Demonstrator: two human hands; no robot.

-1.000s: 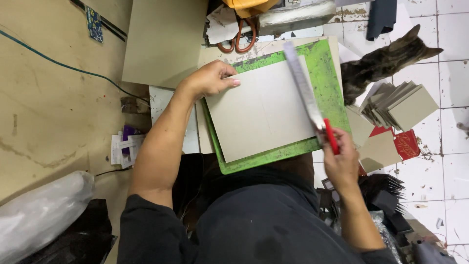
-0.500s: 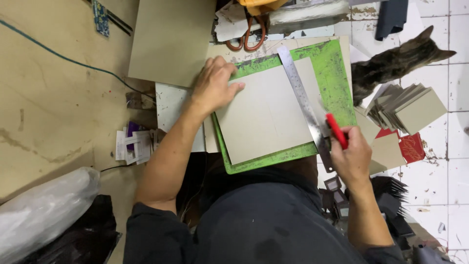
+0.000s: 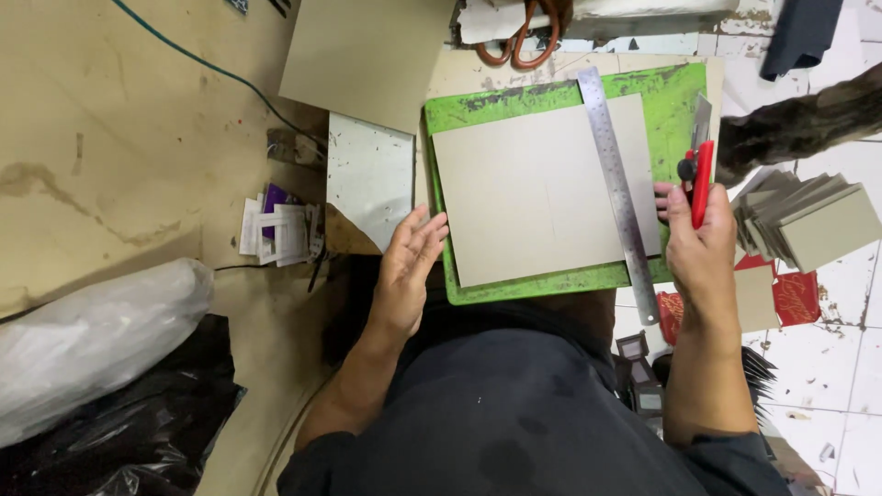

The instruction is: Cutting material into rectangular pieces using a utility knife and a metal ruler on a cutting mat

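A grey cardboard sheet (image 3: 533, 188) lies on a green cutting mat (image 3: 661, 92) in front of me. A steel ruler (image 3: 617, 193) rests lengthwise along the sheet's right side. My right hand (image 3: 703, 248) grips a red utility knife (image 3: 701, 174) just right of the ruler, blade pointing away from me. My left hand (image 3: 409, 271) rests with fingers apart at the mat's near left corner, its fingertips at the mat's edge near the sheet.
Orange-handled scissors (image 3: 519, 37) lie beyond the mat. A stack of cut grey squares (image 3: 808, 220) sits at the right on white tiles. A large cardboard sheet (image 3: 367, 55) and a metal plate (image 3: 367, 179) lie left of the mat. Plastic bags (image 3: 101, 358) fill the lower left.
My left hand has slid off the sheet's far left part down to the mat's near left corner. My right hand with the knife has moved away from me, alongside the ruler.
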